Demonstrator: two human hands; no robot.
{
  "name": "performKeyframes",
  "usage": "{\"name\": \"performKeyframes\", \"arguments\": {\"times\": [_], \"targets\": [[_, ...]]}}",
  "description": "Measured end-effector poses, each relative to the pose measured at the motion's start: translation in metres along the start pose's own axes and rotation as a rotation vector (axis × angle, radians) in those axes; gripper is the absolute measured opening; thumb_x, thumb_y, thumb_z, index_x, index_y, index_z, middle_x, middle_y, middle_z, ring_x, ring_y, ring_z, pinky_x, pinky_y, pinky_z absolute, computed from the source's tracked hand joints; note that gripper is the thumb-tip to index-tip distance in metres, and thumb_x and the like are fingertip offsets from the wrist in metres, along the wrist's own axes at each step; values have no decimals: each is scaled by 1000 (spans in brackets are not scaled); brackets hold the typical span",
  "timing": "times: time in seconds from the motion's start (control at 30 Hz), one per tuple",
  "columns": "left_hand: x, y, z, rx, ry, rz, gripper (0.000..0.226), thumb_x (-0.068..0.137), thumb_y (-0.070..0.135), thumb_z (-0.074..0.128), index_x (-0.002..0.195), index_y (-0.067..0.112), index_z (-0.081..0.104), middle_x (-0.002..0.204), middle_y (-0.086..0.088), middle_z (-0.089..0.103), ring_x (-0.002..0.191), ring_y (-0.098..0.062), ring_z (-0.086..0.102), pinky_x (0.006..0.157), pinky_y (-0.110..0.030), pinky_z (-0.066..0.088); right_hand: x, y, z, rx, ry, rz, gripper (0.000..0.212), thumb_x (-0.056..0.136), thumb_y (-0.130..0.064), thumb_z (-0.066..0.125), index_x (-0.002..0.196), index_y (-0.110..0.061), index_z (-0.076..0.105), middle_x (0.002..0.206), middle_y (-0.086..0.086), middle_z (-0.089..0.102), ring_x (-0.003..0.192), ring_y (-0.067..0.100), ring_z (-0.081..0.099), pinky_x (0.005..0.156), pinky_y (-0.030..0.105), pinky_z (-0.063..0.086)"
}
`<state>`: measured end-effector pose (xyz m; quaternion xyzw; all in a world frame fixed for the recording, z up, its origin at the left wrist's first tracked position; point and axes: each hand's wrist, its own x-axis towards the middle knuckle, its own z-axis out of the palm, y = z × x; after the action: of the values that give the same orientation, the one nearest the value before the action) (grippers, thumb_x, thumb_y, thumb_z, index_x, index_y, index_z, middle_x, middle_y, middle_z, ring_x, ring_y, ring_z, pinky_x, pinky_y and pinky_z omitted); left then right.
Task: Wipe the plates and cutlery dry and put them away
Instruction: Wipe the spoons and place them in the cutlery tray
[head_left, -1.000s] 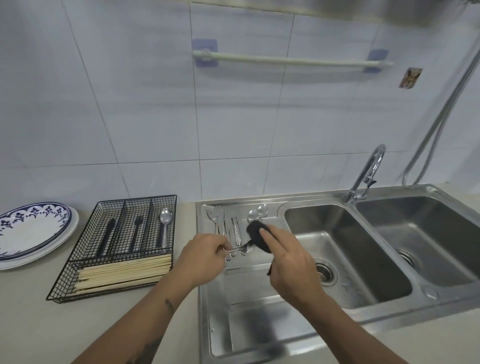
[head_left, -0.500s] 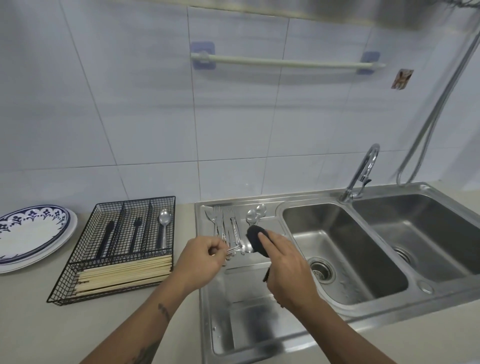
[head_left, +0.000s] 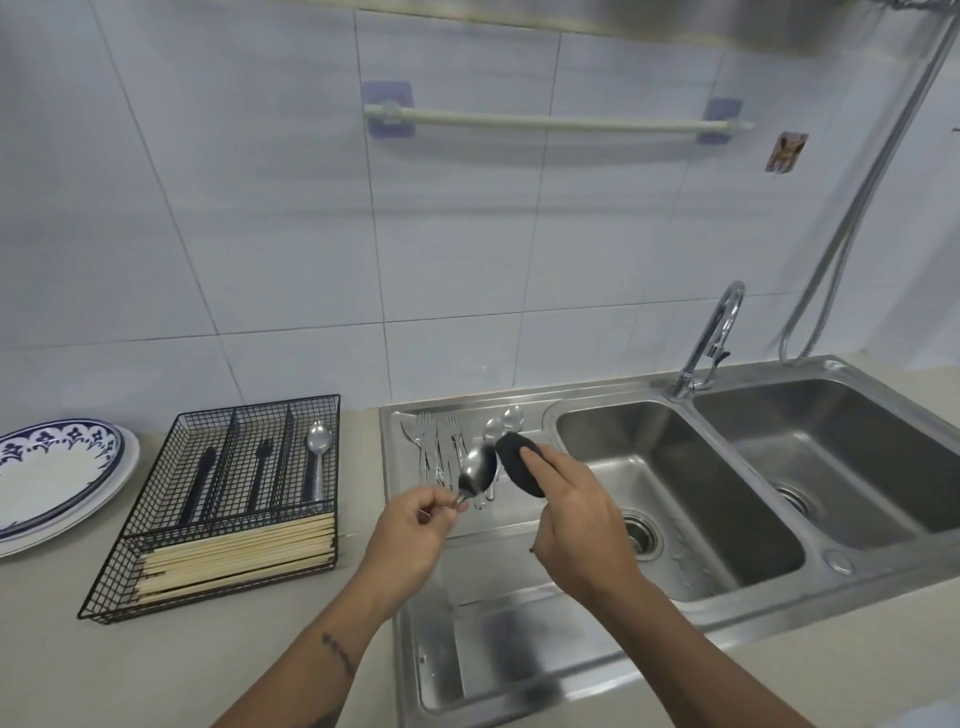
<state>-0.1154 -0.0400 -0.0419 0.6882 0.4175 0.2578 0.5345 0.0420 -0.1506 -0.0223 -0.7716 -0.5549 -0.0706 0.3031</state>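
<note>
- Spoon (head_left: 478, 470): pinched by left hand (head_left: 410, 525); bowl, earlier under dark cloth (head_left: 519, 465), now bared.
- Right hand (head_left: 576, 525): gripped cloth, drawn just aside.
- Judgement: spoon wiped, tray (head_left: 228, 499) next.

On the surface (head_left: 208, 670) the plates (head_left: 57, 473) lie stacked at far left; right of them sits the wire tray (head_left: 228, 499), with chopsticks (head_left: 239, 553) across its near compartment and a spoon (head_left: 317, 457) in its far right compartment; right of the tray lies the draining board (head_left: 498, 623), forks (head_left: 436, 447) and spoons (head_left: 501, 426) resting at its far end; right of the board come two sink basins (head_left: 675, 493), side by side, the tap (head_left: 711, 338) behind their divide; a rail (head_left: 556, 122) runs along the wall (head_left: 260, 234) above; over the board's far part the left hand (head_left: 410, 530) holds a spoon (head_left: 478, 470), the right hand (head_left: 576, 525) just beside it holds a cloth (head_left: 519, 462).
</note>
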Motion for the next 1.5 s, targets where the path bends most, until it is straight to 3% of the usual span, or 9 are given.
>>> {"name": "performKeyframes", "arguments": {"times": [0.1, 0.33, 0.53, 0.67, 0.8, 1.0, 1.17, 1.33, 1.5], "targets": [[7, 9, 12, -59, 63, -66, 8, 91, 4, 65, 88, 11, 65, 70, -2, 54, 61, -17, 51, 61, -32, 44, 2, -9, 0, 29, -9, 2, 67, 74, -2, 40, 138, -15, 53, 139, 0, 53, 121, 25, 53, 95, 40, 51], [22, 42, 23, -591, 193, -301, 12, 83, -12, 64, 94, -9, 67, 90, -22, 72, 84, -31, 72, 70, -33, 60, -7, -26, 10, 21, -59, -17, 72, 75, 4, 58, 143, -15, 47, 141, 0, 51, 125, 22, 48, 102, 34, 45], [18, 51, 28, -917, 220, -464, 9, 88, -10, 55, 89, -2, 59, 77, -14, 62, 79, -27, 68, 73, -32, 57, -15, -9, 23, -27, -63, 17, 82, 66, 6, 62, 142, -17, 42, 139, 4, 48, 127, 27, 45, 101, 41, 47], [14, 51, 30, -931, 152, -472, 14, 91, -10, 50, 89, 1, 59, 89, -18, 64, 86, -32, 67, 79, -38, 57, -11, -13, 21, -35, -53, -70, 72, 66, 3, 58, 136, -15, 49, 130, 7, 54, 122, 29, 49, 100, 39, 46], [9, 50, 27, -936, 19, -450, 18, 93, -10, 49, 86, 5, 56, 92, -19, 65, 88, -31, 68, 82, -37, 56, -6, -6, 17, -28, -63, -28, 69, 67, -3, 70, 130, -23, 53, 114, -4, 53, 101, 17, 50, 71, 22, 46], [1, 37, 22, -931, -12, -292, 11, 94, -5, 57, 98, 3, 64, 88, -14, 74, 87, -27, 75, 83, -37, 57, -11, 9, 16, -17, 7, -28, 66, 69, 5, 68, 130, -20, 57, 109, -1, 56, 95, 21, 54, 66, 28, 52], [-1, 37, 30, -841, 184, -240, 4, 92, 2, 66, 95, 1, 65, 83, -13, 75, 77, -24, 76, 66, -27, 61, -9, -3, 18, -12, 90, -31, 64, 67, 3, 63, 128, -15, 58, 111, 4, 60, 96, 24, 57, 83, 38, 53], [-4, 47, 31, -853, 225, -267, 6, 93, -4, 62, 97, -2, 64, 79, -14, 76, 71, -23, 75, 62, -28, 61, -17, -9, 28, -62, 41, -184, 71, 69, -5, 59, 139, -17, 49, 136, 7, 54, 128, 27, 48, 110, 48, 34], [-1, 36, 29, -818, 198, -321, 13, 94, -7, 57, 101, 3, 55, 83, -19, 67, 69, -27, 72, 65, -33, 62, -23, 11, 24, -84, -3, -87, 72, 65, -3, 53, 135, -20, 53, 131, 2, 57, 124, 26, 53, 109, 51, 35]]}}
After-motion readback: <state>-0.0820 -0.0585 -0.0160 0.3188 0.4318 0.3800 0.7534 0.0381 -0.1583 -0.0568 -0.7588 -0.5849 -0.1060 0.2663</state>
